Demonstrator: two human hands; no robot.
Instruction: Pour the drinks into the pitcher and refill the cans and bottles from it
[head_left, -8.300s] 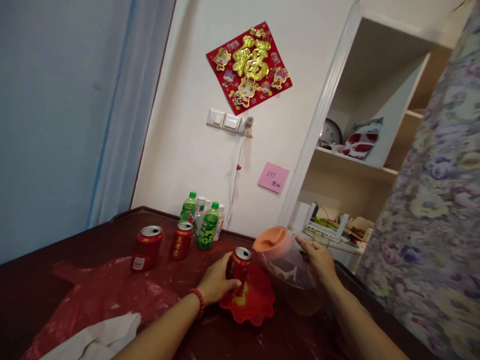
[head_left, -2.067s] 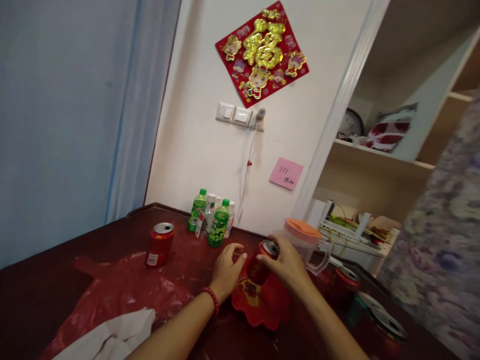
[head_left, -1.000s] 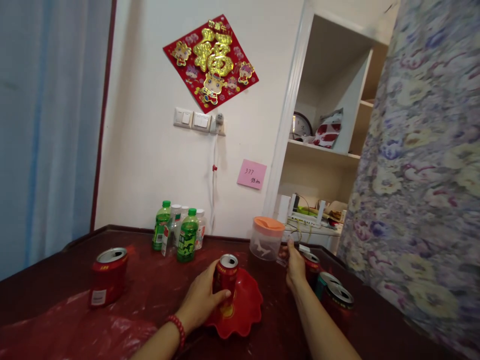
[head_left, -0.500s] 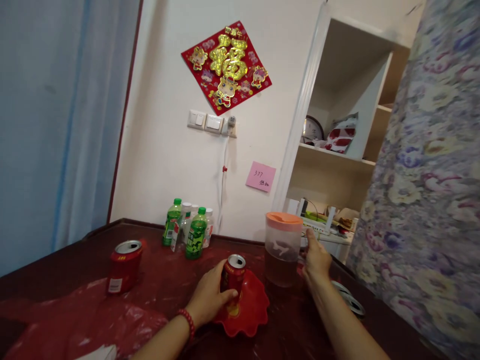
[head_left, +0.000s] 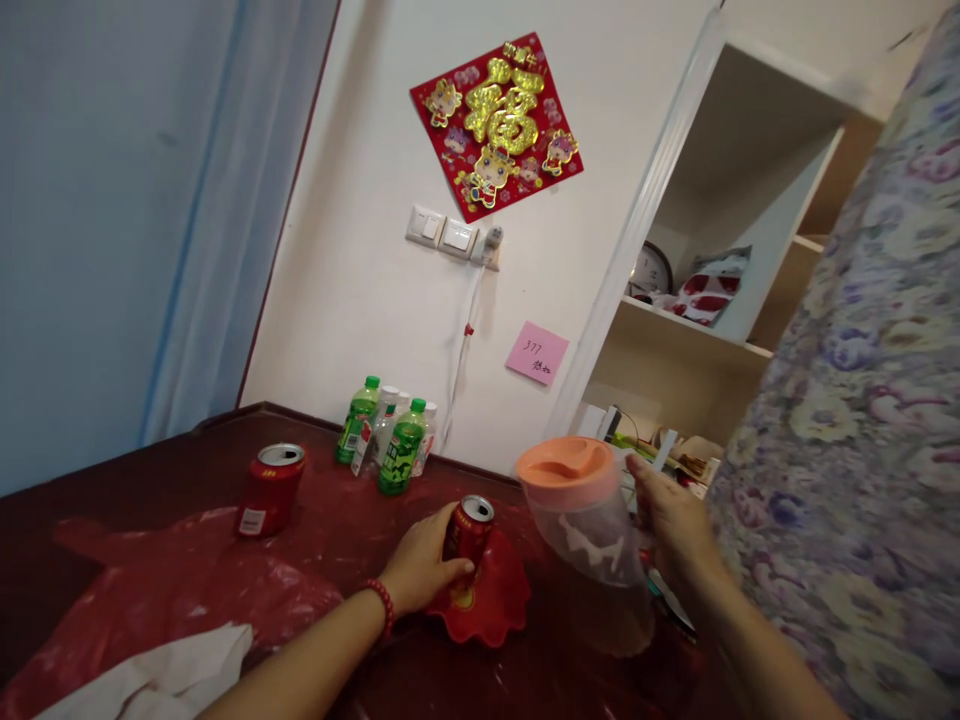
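My left hand is wrapped round a red drink can that stands open-topped on a red scalloped plate. My right hand grips the handle of a clear plastic pitcher with an orange lid, which is tilted toward the can. Brownish liquid sits in the pitcher's bottom. The pitcher is lifted just right of the plate.
A second red can stands to the left on the dark red table. Green bottles cluster at the wall. A red plastic bag and white cloth lie front left. Floral fabric and shelves fill the right.
The pitcher has come off the table and tipped toward the can in my right hand. My left hand still holds the can on the plate.
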